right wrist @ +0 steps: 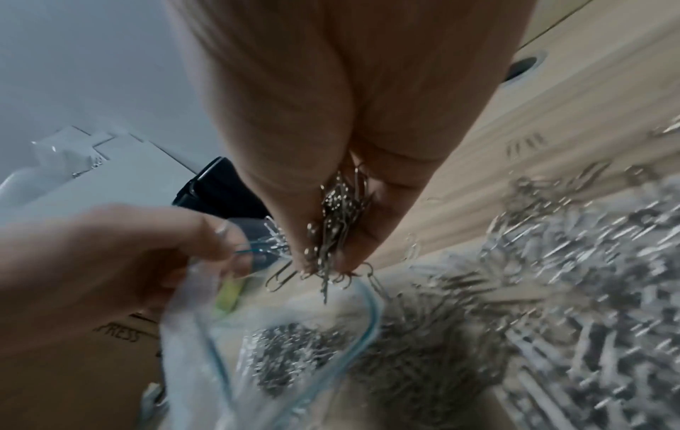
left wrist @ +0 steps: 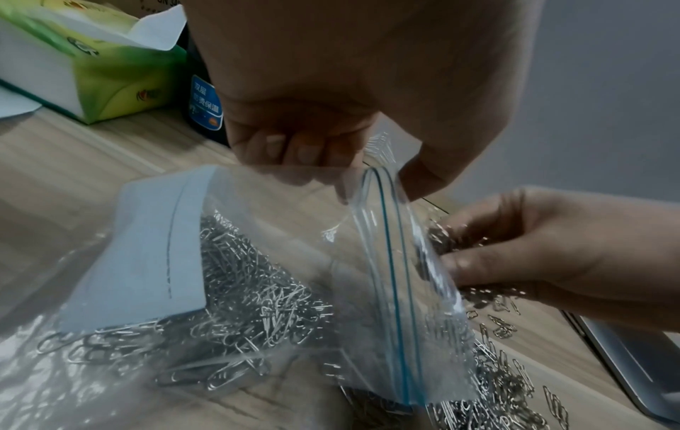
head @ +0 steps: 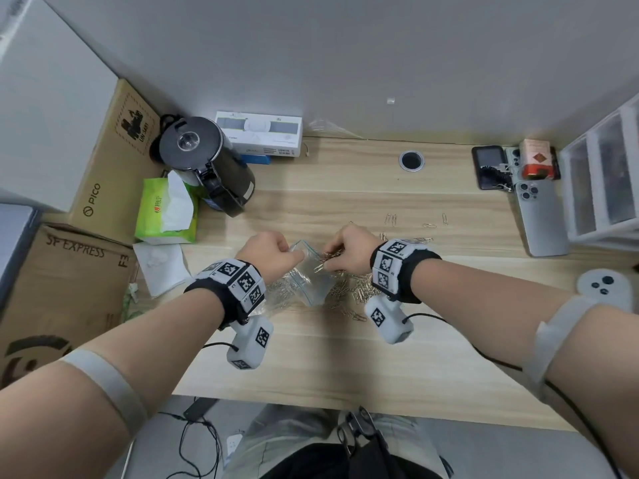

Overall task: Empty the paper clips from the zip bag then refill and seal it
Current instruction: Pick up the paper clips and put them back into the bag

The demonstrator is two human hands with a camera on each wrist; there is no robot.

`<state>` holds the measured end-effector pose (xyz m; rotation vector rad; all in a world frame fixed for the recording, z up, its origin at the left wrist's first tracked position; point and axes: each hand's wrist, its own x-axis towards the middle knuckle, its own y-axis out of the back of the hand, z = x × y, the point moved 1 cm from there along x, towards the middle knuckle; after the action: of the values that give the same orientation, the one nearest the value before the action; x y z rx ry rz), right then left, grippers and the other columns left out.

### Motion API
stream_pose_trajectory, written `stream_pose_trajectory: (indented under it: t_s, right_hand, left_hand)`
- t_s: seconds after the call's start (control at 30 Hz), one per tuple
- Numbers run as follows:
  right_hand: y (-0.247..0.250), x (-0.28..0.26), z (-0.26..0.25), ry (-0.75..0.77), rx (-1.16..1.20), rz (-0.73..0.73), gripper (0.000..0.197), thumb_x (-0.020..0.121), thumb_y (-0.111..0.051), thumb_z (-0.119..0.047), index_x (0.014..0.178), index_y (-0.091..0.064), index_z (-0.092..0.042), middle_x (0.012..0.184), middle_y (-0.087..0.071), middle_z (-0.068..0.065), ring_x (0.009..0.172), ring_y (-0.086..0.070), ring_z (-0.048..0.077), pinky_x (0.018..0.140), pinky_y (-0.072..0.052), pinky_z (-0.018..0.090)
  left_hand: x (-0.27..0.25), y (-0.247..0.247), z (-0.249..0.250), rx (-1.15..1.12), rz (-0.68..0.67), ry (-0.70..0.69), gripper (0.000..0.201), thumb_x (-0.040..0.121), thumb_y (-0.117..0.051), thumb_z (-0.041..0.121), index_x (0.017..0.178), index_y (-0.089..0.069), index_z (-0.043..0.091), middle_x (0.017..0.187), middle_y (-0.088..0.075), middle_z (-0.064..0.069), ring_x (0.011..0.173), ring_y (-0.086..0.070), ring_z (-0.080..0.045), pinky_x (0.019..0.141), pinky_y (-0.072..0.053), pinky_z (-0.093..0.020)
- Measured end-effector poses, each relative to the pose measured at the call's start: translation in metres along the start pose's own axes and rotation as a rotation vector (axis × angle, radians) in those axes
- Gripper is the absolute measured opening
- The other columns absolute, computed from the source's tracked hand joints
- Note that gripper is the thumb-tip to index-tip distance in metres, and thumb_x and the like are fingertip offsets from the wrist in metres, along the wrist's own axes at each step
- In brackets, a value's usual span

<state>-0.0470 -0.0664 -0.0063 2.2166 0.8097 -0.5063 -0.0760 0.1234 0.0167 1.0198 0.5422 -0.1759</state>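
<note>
A clear zip bag [head: 311, 276] with a blue seal line [left wrist: 392, 276] hangs tilted over the wooden desk, its mouth open. My left hand [head: 268, 252] pinches the bag's rim between thumb and fingers [left wrist: 371, 163]. Many silver paper clips [left wrist: 254, 293] lie inside the bag. My right hand [head: 349, 250] grips a bunch of paper clips [right wrist: 336, 229] right at the open mouth [right wrist: 294, 320], and some of them dangle from the fingertips. A heap of loose paper clips [head: 356, 288] covers the desk under and to the right of the bag [right wrist: 588, 305].
A black kettle [head: 207, 164] and a green tissue box [head: 166, 209] stand at the back left, beside cardboard boxes [head: 65, 288]. Phones [head: 543, 219] and a white drawer unit [head: 605, 181] sit at the right. A few stray clips [head: 415, 221] lie farther back.
</note>
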Motion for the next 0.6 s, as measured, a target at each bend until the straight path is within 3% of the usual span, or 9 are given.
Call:
stream_pose_trajectory:
  t_s: [0.1,0.23,0.33,0.4,0.43,0.5,0.6]
  right_hand:
    - [-0.026,0.003,-0.019,-0.02,0.11,0.01,0.017,0.078,-0.078,-0.017,0.095,-0.077,-0.017,0.087,-0.073,-0.004,0.081,-0.066,0.012,0.073,-0.051,0.024]
    - [-0.046,0.004,-0.025,-0.048,0.23,-0.125,0.024,0.084,-0.06,-0.005,0.094,-0.075,-0.021,0.079,-0.071,-0.007,0.081,-0.068,0.015,0.082,-0.059,0.033]
    - [-0.034,0.0,-0.015,-0.082,0.398,-0.123,0.026,0.082,-0.064,-0.002,0.103,-0.072,-0.016,0.09,-0.072,-0.001,0.083,-0.071,0.02,0.083,-0.059,0.039]
    - [-0.017,-0.004,-0.004,-0.08,0.379,-0.038,0.028,0.08,-0.071,-0.007,0.106,-0.068,-0.017,0.103,-0.069,0.0,0.084,-0.07,0.018,0.076,-0.06,0.033]
    - [-0.008,-0.007,0.005,-0.063,0.293,0.003,0.033,0.078,-0.075,-0.013,0.109,-0.065,-0.019,0.109,-0.067,0.0,0.086,-0.069,0.016,0.073,-0.058,0.028]
    - [0.01,-0.011,0.026,-0.026,-0.056,0.017,0.062,0.068,-0.085,-0.031,0.123,-0.056,-0.023,0.12,-0.056,-0.002,0.101,-0.062,0.016,0.08,-0.052,0.027]
    - [0.018,-0.019,0.054,-0.045,-0.546,-0.094,0.12,0.041,-0.093,-0.051,0.143,-0.033,-0.029,0.131,-0.037,0.002,0.116,-0.046,0.024,0.096,-0.049,0.044]
  left_hand:
    - [-0.001,0.0,0.002,-0.025,0.007,-0.014,0.034,0.078,-0.063,0.045,0.083,-0.064,0.012,0.07,-0.059,0.0,0.07,-0.059,-0.022,0.064,-0.047,-0.033]
    - [-0.001,0.001,-0.002,-0.057,0.008,-0.028,0.023,0.077,-0.063,0.035,0.081,-0.062,0.012,0.067,-0.059,-0.002,0.067,-0.059,-0.025,0.063,-0.05,-0.036]
    - [-0.001,0.003,-0.005,-0.072,0.011,-0.027,0.019,0.078,-0.063,0.032,0.083,-0.062,0.014,0.073,-0.061,-0.003,0.071,-0.062,-0.026,0.067,-0.052,-0.037]
    - [-0.001,0.002,-0.007,-0.075,0.01,-0.032,0.019,0.08,-0.064,0.031,0.084,-0.062,0.013,0.074,-0.06,-0.003,0.073,-0.061,-0.026,0.068,-0.05,-0.035]
    - [-0.001,0.002,-0.007,-0.076,0.009,-0.036,0.019,0.081,-0.064,0.031,0.085,-0.061,0.013,0.074,-0.059,-0.002,0.074,-0.061,-0.026,0.067,-0.049,-0.034]
    - [0.0,0.0,-0.009,-0.082,0.003,-0.034,0.019,0.081,-0.064,0.031,0.084,-0.06,0.013,0.074,-0.058,-0.001,0.073,-0.059,-0.025,0.063,-0.045,-0.032]
    - [0.001,-0.002,-0.01,-0.101,-0.012,-0.015,0.02,0.081,-0.063,0.032,0.086,-0.06,0.013,0.075,-0.061,-0.003,0.072,-0.061,-0.025,0.063,-0.046,-0.031]
